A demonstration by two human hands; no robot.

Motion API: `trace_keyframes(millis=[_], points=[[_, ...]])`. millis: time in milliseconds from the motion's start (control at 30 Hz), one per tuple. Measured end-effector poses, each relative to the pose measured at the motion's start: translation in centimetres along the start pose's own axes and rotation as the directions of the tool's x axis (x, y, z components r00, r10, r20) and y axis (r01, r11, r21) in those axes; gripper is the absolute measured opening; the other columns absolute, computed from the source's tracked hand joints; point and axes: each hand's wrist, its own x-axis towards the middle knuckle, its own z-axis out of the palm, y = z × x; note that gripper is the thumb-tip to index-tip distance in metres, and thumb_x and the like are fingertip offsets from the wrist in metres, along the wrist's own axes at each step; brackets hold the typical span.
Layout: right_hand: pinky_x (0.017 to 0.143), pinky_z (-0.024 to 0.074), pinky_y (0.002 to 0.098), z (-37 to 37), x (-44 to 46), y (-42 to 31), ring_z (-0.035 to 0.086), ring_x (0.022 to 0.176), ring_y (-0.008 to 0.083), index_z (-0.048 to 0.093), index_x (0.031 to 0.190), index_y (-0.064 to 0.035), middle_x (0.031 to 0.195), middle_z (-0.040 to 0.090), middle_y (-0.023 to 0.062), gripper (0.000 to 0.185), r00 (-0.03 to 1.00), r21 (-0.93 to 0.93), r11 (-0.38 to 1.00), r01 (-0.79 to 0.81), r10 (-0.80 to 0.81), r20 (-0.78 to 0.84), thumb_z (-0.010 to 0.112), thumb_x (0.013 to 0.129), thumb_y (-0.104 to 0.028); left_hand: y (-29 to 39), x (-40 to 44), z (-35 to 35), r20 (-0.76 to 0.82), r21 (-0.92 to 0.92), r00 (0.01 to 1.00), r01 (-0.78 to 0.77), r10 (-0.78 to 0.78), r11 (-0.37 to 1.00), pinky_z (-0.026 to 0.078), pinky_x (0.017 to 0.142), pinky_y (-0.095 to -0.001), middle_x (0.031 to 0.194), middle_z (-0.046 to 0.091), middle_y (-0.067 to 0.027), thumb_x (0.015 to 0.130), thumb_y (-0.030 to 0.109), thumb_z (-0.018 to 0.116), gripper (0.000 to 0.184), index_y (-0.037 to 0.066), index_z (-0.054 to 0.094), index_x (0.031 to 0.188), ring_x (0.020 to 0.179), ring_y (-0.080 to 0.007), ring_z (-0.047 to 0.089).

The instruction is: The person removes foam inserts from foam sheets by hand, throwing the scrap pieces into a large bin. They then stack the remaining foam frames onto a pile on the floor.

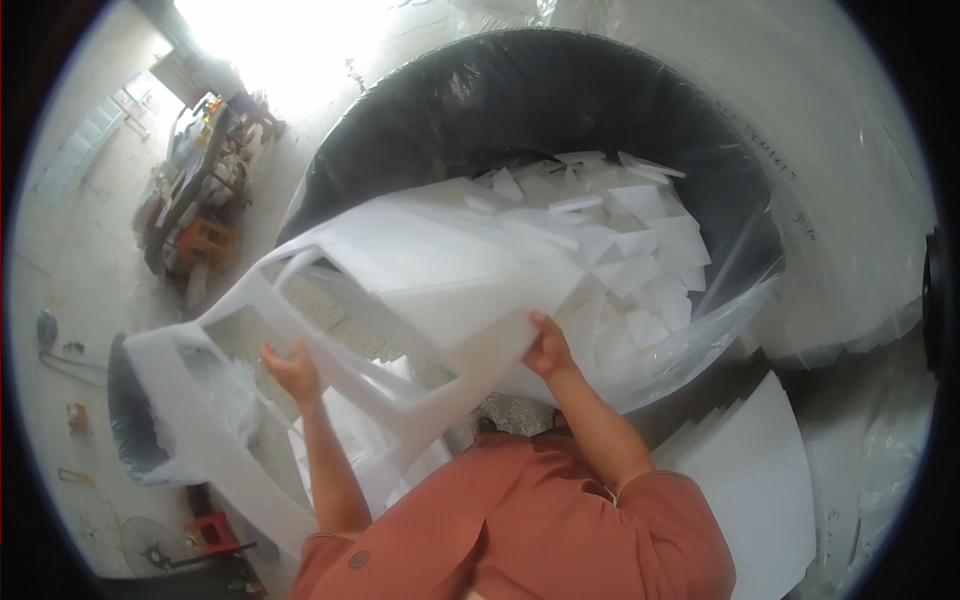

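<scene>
A large white foam sheet point(430, 245) with big cut-out openings stretches slantwise in front of me, looking thin and bendy. My right hand point(548, 345) is closed on its near edge, thumb on top. My left hand point(290, 372) is at one of the openings, beside a narrow strip point(335, 365) of the sheet. Its fingers are apart, and I see nothing between them. Beyond the sheet, many white foam offcuts point(640, 235) lie piled in a big dark plastic-lined bag point(440, 110). The sheet's far part overlaps the bag's opening.
Flat white sheets point(755, 490) lean at my right. More white pieces point(345, 430) lie below the held sheet. Clear plastic wrapping point(840, 200) covers bulky stock on the right. At far left are a cluttered table point(190, 165), an orange stool point(205, 242) and a fan point(150, 545).
</scene>
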Motion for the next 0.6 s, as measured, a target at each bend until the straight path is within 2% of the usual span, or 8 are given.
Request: trace_keyframes(millis=[33, 100, 167, 200, 233, 333, 467, 600], points=[[0.1, 0.0445, 0.0433, -0.7, -0.3, 0.3, 0.058, 0.109, 0.0271, 0.054, 0.122, -0.0003, 0.117, 0.061, 0.0121, 0.042, 1.0, 0.022, 1.0, -0.019, 0.019, -0.009, 0.062, 0.087, -0.022, 4.2, -2.8, -0.1, 0.008, -0.094, 0.991, -0.13, 0.132, 0.987, 0.043, 0.101, -0.0384, 0.126, 0.055, -0.021, 0.086, 0.017, 0.068, 0.056, -0.005, 0.044, 0.132, 0.119, -0.032, 0.054], [0.1, 0.044, 0.043, -2.1, -0.8, 0.7, 0.058, 0.109, 0.027, 0.054, 0.122, 0.0004, 0.117, 0.061, 0.0124, 0.043, 0.998, 0.052, 0.997, -0.065, 0.066, -0.024, 0.061, 0.085, -0.019, 8.9, -7.1, 0.7, 0.529, -0.179, 0.848, 0.124, -0.011, 0.976, 0.045, 0.095, -0.0357, 0.118, 0.06, -0.0183, 0.088, 0.024, 0.068, 0.058, -0.004, 0.044, 0.131, 0.111, -0.0286, 0.058], [0.1, 0.0436, 0.0426, -2.6, -1.4, 0.7, 0.058, 0.11, 0.027, 0.054, 0.122, 0.0013, 0.117, 0.061, 0.0126, 0.044, 0.993, 0.088, 0.99, -0.11, 0.106, 0.053, 0.061, 0.083, -0.018, 9.4, -13.3, 4.7, 0.709, -0.169, 0.68, 0.421, -0.187, 0.891, 0.049, 0.078, -0.0325, 0.093, 0.061, -0.0093, 0.092, 0.032, 0.065, 0.059, -0.005, 0.04, 0.13, 0.085, -0.0182, 0.059], [0.101, 0.0434, 0.0423, -2.7, -1.8, 0.4, 0.058, 0.11, 0.0269, 0.054, 0.121, 0.0017, 0.117, 0.061, 0.0127, 0.044, 0.988, 0.103, 0.986, -0.131, 0.122, 0.091, 0.061, 0.082, -0.017, 14.5, -14.8, 3.3, 0.86, -0.062, 0.389, 0.723, -0.331, 0.688, 0.051, 0.075, -0.0336, 0.096, 0.061, -0.01, 0.092, 0.035, 0.065, 0.064, -0.004, 0.035, 0.133, 0.084, -0.0175, 0.06], [0.1, 0.0436, 0.0419, -2.0, -2.3, 0.1, 0.058, 0.11, 0.0276, 0.053, 0.122, 0.0036, 0.117, 0.061, 0.0136, 0.046, 0.988, 0.105, 0.987, -0.121, 0.109, 0.11, 0.06, 0.08, -0.016, 14.6, -15.9, 4.0, 0.965, -0.026, 0.17, 0.821, -0.199, 0.571, 0.053, 0.076, -0.0364, 0.105, 0.061, -0.0108, 0.093, 0.034, 0.063, 0.062, -0.003, 0.036, 0.135, 0.083, -0.0196, 0.061], [0.1, 0.0438, 0.0419, -4.0, -2.4, -1.5, 0.058, 0.109, 0.0278, 0.053, 0.124, 0.0052, 0.114, 0.062, 0.0139, 0.047, 0.992, 0.061, 0.991, -0.116, 0.113, 0.053, 0.06, 0.084, -0.018, 16.6, -18.8, 4.3, 0.968, -0.223, 0.251, 0.887, -0.018, 0.406, 0.054, 0.081, -0.0379, 0.118, 0.059, -0.0101, 0.092, 0.021, 0.064, 0.05, 0.001, 0.041, 0.132, 0.097, -0.0212, 0.062], [0.099, 0.0451, 0.0437, -2.4, -3.9, -2.7, 0.061, 0.108, 0.0293, 0.053, 0.124, 0.0062, 0.115, 0.063, 0.015, 0.045, 0.953, -0.084, 0.953, -0.289, 0.278, -0.121, 0.061, 0.09, -0.021, 16.9, -19.2, 5.0, 0.922, -0.213, 0.338, 0.851, -0.189, 0.481, 0.054, 0.08, -0.0363, 0.116, 0.06, -0.0111, 0.087, 0.015, 0.07, 0.057, 0.001, 0.04, 0.133, 0.101, -0.0204, 0.062], [0.1, 0.0441, 0.0458, 2.2, -8.4, -3.7, 0.062, 0.108, 0.0337, 0.053, 0.125, 0.0059, 0.118, 0.063, 0.017, 0.052, 0.806, -0.663, 0.514, -0.545, 0.54, -0.244, 0.071, 0.087, -0.025, 15.3, -18.6, 6.1, 0.857, -0.094, 0.378, 0.782, -0.349, 0.616, 0.053, 0.081, -0.0335, 0.114, 0.06, -0.0122, 0.081, 0.014, 0.077, 0.067, 0.0, 0.037, 0.133, 0.1, -0.0197, 0.062]])
